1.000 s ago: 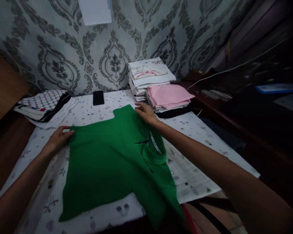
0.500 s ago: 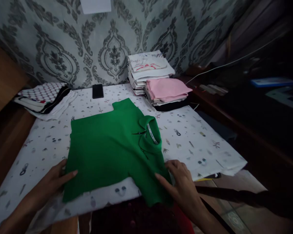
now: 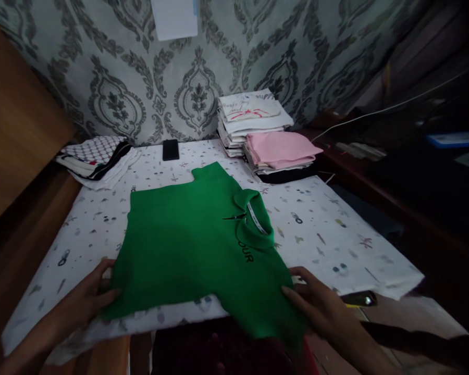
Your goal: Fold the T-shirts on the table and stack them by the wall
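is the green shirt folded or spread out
Spread out: the green shirt lies with its far sleeve and near sleeve extending opposite ways.

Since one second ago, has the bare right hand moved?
Yes, nearer the camera: the right hand went from beside the folded pink cloth to the near sleeve of the green collared shirt.

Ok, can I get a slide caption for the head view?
Green shirt on a printed cloth, left hand at its hem, right hand at a sleeve.
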A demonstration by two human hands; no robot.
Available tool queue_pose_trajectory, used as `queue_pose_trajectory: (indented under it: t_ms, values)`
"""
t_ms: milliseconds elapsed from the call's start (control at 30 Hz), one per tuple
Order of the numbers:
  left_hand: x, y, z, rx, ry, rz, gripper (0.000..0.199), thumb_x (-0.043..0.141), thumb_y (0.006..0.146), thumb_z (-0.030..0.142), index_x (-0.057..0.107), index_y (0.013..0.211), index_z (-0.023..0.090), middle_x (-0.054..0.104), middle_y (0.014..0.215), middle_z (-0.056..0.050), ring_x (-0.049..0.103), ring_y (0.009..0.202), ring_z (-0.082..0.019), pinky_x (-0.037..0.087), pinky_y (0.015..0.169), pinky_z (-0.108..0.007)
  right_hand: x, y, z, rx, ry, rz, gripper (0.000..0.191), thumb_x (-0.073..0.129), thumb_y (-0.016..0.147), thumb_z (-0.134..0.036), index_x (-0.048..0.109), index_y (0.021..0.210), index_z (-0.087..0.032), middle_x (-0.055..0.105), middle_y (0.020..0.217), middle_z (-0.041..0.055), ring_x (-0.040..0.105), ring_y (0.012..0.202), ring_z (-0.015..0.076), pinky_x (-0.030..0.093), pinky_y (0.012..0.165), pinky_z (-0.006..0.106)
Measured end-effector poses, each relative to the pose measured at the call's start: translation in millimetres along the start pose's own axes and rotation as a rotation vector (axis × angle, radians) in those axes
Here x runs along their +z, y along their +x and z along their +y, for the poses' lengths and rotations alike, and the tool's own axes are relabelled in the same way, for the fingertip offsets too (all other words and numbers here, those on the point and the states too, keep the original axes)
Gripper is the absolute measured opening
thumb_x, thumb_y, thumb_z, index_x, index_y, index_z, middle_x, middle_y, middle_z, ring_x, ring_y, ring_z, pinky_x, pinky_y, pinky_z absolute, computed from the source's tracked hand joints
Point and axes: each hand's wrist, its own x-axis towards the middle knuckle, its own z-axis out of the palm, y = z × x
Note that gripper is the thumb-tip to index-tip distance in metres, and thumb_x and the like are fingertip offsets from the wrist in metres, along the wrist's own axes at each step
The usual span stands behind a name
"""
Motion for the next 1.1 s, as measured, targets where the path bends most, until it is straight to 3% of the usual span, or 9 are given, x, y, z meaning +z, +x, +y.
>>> queue_pose_trajectory:
  t_ms: [100, 167, 267, 367, 433, 567, 733, 900, 1100]
  values:
    - [-3.6, 5.4, 12.6, 0.092, 0.493, 0.193, 0.052, 0.057, 0.08, 0.058, 0.052, 0.119, 0.025, 0.064, 0.066, -0.001, 0.066, 0.064, -0.028, 0.048, 0.057, -0.034, -16.9, 16.7, -14.5, -0.222, -0.324, 0.135, 0.043, 0.059, 0.081, -0.066, 0.063, 0.101, -0.029, 0.056, 0.05, -0.0026, 0.053, 0.041, 0.0206, 0.042, 0.041, 0.032]
    - [5.1, 15.4, 34.2, 0.184, 0.724, 0.307, 0.048, 0.047, 0.086, 0.057, 0.053, 0.12, 0.024, 0.069, 0.084, -0.007, 0.068, 0.079, -0.032, 0.051, 0.063, -0.038, -15.8, 35.4, -41.8, -0.377, -0.451, 0.162, 0.035, 0.054, 0.087, -0.06, 0.065, 0.102, -0.03, 0.064, 0.061, 0.0014, 0.056, 0.046, 0.0212, 0.047, 0.047, 0.035]
    - [38.8, 44.9, 73.1, 0.554, 0.739, 0.267, 0.044, 0.04, 0.095, 0.046, 0.048, 0.13, 0.02, 0.061, 0.13, -0.015, 0.059, 0.119, -0.031, 0.05, 0.092, -0.043, 12.7, 79.1, -89.5, -0.7, -0.551, 0.074, 0.027, 0.048, 0.093, -0.045, 0.067, 0.1, -0.028, 0.072, 0.09, 0.0083, 0.068, 0.076, 0.0253, 0.055, 0.07, 0.039]
    - [71.8, 86.5, 101.8, 0.828, 0.784, 0.135, 0.038, 0.041, 0.098, 0.034, 0.048, 0.132, 0.017, 0.057, 0.136, -0.014, 0.052, 0.127, -0.027, 0.043, 0.105, -0.04, 52.9, 142.3, -125.4, -0.922, -0.653, -0.097, 0.024, 0.048, 0.094, -0.032, 0.068, 0.102, -0.023, 0.069, 0.11, 0.0103, 0.064, 0.106, 0.0267, 0.052, 0.091, 0.042]
    - [73.8, 114.7, 110.7, 0.831, 0.86, 0.188, 0.033, 0.041, 0.099, 0.028, 0.052, 0.127, 0.017, 0.058, 0.133, -0.015, 0.052, 0.125, -0.028, 0.043, 0.104, -0.043, 69.7, 190.5, -141.3, -0.925, -0.762, -0.087, 0.026, 0.048, 0.092, -0.024, 0.068, 0.109, -0.02, 0.066, 0.118, 0.0123, 0.06, 0.115, 0.0271, 0.048, 0.099, 0.042]
    - [19.9, 157.5, 105.7, 0.493, 0.875, 0.456, 0.031, 0.04, 0.095, 0.02, 0.056, 0.121, 0.014, 0.059, 0.127, -0.017, 0.054, 0.119, -0.029, 0.044, 0.099, -0.042, 69.9, 275.4, -159.5, -0.614, -0.937, 0.082, 0.037, 0.05, 0.09, -0.016, 0.061, 0.125, -0.013, 0.062, 0.124, 0.0169, 0.059, 0.116, 0.0266, 0.047, 0.098, 0.037]
    - [-53.4, 181.6, 84.8, 0.394, 0.868, 0.395, 0.03, 0.052, 0.087, 0.023, 0.062, 0.114, 0.016, 0.067, 0.103, -0.01, 0.063, 0.095, -0.023, 0.048, 0.084, -0.034, 60.8, 327.1, -159.6, -0.494, -0.953, 0.12, 0.035, 0.061, 0.087, -0.029, 0.062, 0.117, -0.011, 0.064, 0.115, 0.0193, 0.062, 0.105, 0.0297, 0.05, 0.085, 0.037]
    - [-62.0, 190.3, 82.2, 0.503, 0.991, 0.311, 0.022, 0.049, 0.089, 0.026, 0.065, 0.102, 0.02, 0.067, 0.109, -0.009, 0.061, 0.101, -0.023, 0.045, 0.085, -0.033, 65.9, 337.1, -156.6, -0.497, -0.939, 0.117, 0.022, 0.059, 0.084, -0.02, 0.066, 0.104, -0.018, 0.069, 0.108, 0.0145, 0.063, 0.1, 0.0286, 0.049, 0.08, 0.035]
    - [-68.1, 196.7, 95.0, 0.412, 1.061, 0.432, 0.023, 0.044, 0.093, 0.026, 0.063, 0.103, 0.022, 0.067, 0.115, -0.009, 0.061, 0.104, -0.025, 0.047, 0.083, -0.035, 58.0, 333.3, -152.2, -0.534, -0.859, 0.262, 0.025, 0.048, 0.089, -0.022, 0.063, 0.108, -0.018, 0.071, 0.104, 0.0143, 0.064, 0.095, 0.0289, 0.048, 0.078, 0.037]
